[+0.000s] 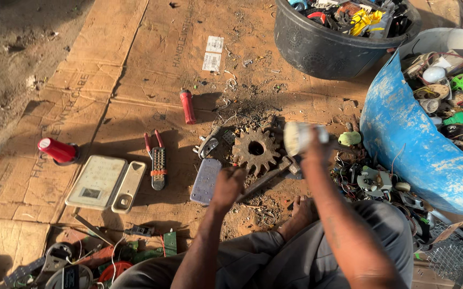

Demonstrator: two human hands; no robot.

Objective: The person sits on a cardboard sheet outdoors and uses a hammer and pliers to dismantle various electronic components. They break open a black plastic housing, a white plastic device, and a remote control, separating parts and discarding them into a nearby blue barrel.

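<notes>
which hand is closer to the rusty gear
Left. The left hand sits just below the rusty gear, gripping a hammer. The right hand is off to the gear's right, holding a pale object.

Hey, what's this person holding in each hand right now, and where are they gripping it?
The right hand grips a pale, blurred object by its near end. The left hand holds the hammer at the lower end of its handle, beside the rusty gear.

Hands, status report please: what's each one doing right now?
Left hand on hammer handle. Right hand lifts pale round part. Rusty gear lies between, nothing blocking.
</notes>
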